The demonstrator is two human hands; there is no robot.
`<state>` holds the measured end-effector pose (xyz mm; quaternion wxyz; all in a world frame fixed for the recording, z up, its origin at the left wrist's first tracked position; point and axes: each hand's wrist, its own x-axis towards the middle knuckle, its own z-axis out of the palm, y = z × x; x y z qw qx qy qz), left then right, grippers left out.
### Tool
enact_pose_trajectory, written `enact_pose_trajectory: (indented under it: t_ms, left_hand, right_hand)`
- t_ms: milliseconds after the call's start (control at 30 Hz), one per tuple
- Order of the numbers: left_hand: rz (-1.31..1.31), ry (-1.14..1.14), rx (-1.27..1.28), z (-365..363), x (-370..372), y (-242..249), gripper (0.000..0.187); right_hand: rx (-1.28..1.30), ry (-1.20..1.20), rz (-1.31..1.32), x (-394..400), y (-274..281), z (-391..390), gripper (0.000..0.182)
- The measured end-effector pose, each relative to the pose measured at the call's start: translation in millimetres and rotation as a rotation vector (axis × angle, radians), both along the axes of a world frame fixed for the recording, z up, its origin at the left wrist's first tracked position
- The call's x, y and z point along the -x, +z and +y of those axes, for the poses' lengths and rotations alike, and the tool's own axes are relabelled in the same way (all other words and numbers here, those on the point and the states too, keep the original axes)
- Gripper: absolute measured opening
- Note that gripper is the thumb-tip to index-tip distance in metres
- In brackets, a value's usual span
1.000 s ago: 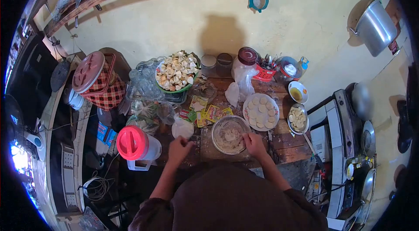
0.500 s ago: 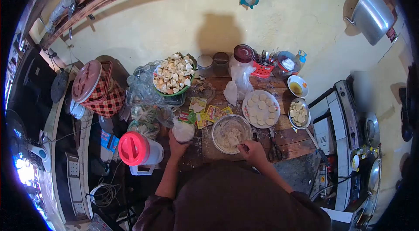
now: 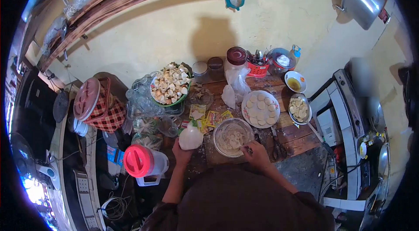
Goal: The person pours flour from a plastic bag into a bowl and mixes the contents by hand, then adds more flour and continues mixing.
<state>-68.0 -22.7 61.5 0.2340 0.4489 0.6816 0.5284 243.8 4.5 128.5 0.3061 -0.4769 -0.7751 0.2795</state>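
Observation:
My left hand (image 3: 182, 154) is wrapped round a rounded bag of white powder (image 3: 190, 138), held upright left of the mixing bowl. At the right front rim of the bowl (image 3: 217, 144), my right hand (image 3: 257, 154) is closed with its fingertips pinched; what they hold, if anything, is too small to make out. Lumpy pale dough (image 3: 234, 140) lies inside the bowl. Behind it to the right, a plate (image 3: 245, 117) carries several flat round dough pieces (image 3: 262, 105). Colourful seasoning sachets (image 3: 214, 118) lie just behind the bag.
A pitcher with a red lid (image 3: 139, 161) stands left of my left arm. Scissors (image 3: 277, 143) lie right of the bowl. Behind are a basin of cut pale pieces (image 3: 172, 84) and a clear plastic bag (image 3: 238, 83). A long-handled pan (image 3: 300, 108) and stove (image 3: 353, 95) are right.
My left hand has moved the bag to the right, toward the bowl, and tilted it. My right hand stays at the bowl's rim. The whole view has shifted slightly.

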Motion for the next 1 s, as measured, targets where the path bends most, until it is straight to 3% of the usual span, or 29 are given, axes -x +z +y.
enact_pose_trajectory:
  t_ms: [133,200,400,600,1000]
  left_hand:
    - [0.027,-0.077,-0.059,8,-14,53,0.058]
    - [0.403,-0.057,-0.143,11,-22,76,0.052]
    - [0.645,-0.106,-0.157,15,-42,92,0.045]
    - [0.696,-0.210,-0.165,20,-50,96,0.048]
    - [0.669,-0.210,-0.176,30,-61,105,0.049]
  right_hand:
    - [0.025,-0.033,0.001,-1,-6,-1,0.015]
    - [0.047,-0.042,0.010,-1,-6,-2,0.015]
    - [0.010,-0.058,-0.005,-2,-7,-3,0.015]
    - [0.006,-0.070,-0.005,-5,-13,-4,0.015]
    - [0.031,-0.083,0.007,-8,-24,-6,0.015]
